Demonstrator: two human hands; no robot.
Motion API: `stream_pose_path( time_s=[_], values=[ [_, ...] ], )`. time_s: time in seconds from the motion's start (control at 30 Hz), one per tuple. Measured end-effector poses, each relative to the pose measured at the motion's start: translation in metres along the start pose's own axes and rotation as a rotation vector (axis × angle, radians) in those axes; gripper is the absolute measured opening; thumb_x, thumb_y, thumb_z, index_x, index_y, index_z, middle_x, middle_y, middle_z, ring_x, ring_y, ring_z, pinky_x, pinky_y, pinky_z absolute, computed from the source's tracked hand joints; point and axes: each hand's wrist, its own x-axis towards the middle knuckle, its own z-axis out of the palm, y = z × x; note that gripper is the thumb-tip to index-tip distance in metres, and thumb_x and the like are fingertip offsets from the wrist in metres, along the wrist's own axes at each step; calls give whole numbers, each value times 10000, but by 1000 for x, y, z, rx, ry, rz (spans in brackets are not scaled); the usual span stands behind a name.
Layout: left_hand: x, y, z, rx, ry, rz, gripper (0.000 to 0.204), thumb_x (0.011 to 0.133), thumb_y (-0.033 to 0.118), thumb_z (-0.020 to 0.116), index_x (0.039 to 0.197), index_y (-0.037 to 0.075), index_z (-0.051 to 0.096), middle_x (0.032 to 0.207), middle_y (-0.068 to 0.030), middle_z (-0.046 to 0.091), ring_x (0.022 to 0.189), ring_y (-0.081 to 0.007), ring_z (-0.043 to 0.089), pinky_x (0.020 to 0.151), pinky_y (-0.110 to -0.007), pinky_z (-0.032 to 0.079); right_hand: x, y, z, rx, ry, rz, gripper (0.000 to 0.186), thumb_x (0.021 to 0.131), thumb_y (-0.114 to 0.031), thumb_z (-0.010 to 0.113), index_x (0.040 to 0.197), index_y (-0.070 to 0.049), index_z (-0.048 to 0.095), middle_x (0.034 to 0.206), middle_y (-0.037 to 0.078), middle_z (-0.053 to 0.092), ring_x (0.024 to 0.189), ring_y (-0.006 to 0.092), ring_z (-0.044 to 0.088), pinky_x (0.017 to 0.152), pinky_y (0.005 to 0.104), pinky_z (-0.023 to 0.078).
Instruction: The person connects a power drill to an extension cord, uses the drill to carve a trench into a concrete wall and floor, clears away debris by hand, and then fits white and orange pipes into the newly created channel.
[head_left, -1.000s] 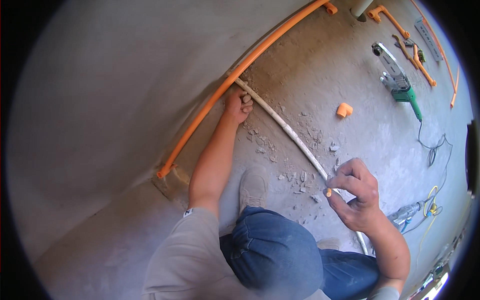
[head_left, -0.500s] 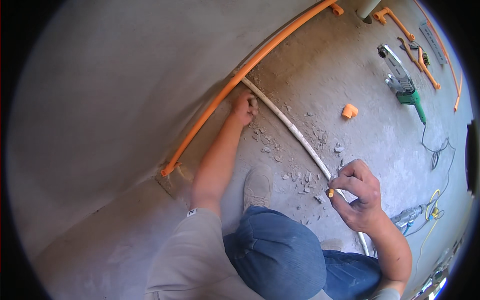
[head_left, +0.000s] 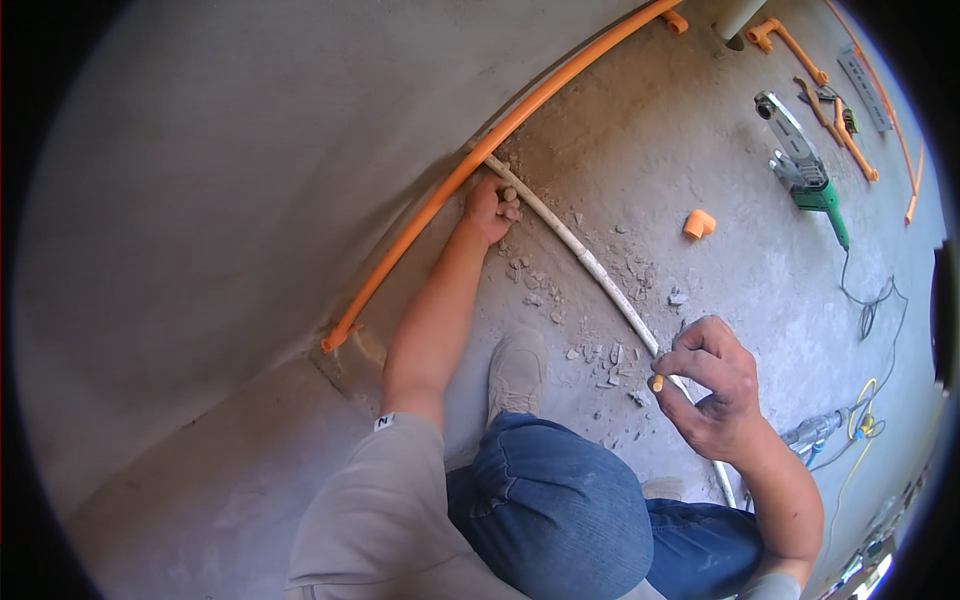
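Observation:
A long white pipe (head_left: 590, 268) lies slanted on the concrete floor. My left hand (head_left: 492, 208) presses on its far end, close to the long orange pipe (head_left: 470, 165) that runs along the foot of the wall. My right hand (head_left: 708, 385) is closed around the white pipe nearer to me, pinching a small orange-tipped object (head_left: 657, 382) between thumb and fingers. My knee in blue jeans (head_left: 560, 510) and my shoe (head_left: 517, 372) sit between the two arms.
Concrete rubble (head_left: 600, 352) is scattered along the white pipe. An orange elbow fitting (head_left: 699, 223) lies on the floor to the right. Farther off rest a green-handled pipe welding tool (head_left: 800, 160), orange pipe pieces (head_left: 835, 115), cables (head_left: 868, 300) and a drill (head_left: 815, 432).
The view shifted slightly. Both hands keep their grip on the white pipe; my right hand sits a little lower along it.

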Motion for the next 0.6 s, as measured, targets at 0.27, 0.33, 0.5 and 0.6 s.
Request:
stream_pose_path(
  time_s=[0.27, 0.33, 0.5, 0.6],
  values=[
    [-36, -21, 13, 1194, 247, 401, 414, 909, 207, 583, 1298, 64, 578, 839, -132, 696, 650, -285, 665, 627, -418, 538, -6, 4, -10, -30, 22, 26, 293, 664, 18, 767, 929, -82, 690, 873, 105, 596, 773, 274, 586, 657, 374, 464],
    [-33, -15, 31, 1513, 290, 510, 540, 901, 194, 573, 1412, 51, 474, 956, -190, 706, 808, -338, 689, 748, -446, 547, -7, 2, -9, -33, 29, 12, 292, 665, 19, 766, 928, -83, 690, 869, 102, 595, 772, 273, 586, 658, 375, 465],
    [-13, 9, 67, 1852, 432, 314, 796, 874, 135, 537, 1595, 44, 212, 1197, -307, 665, 1123, -430, 655, 974, -492, 517, -4, -3, -10, 27, 41, -4, 276, 671, 17, 767, 915, -89, 692, 859, 94, 587, 770, 271, 586, 653, 377, 463],
    [-12, 4, 75, 1923, 460, 276, 733, 864, 117, 532, 1554, 16, 309, 1228, -315, 650, 1133, -423, 653, 983, -471, 521, -8, -5, -14, -5, 40, 2, 275, 672, 18, 765, 914, -92, 693, 858, 94, 587, 764, 270, 583, 650, 376, 460]
  ],
)
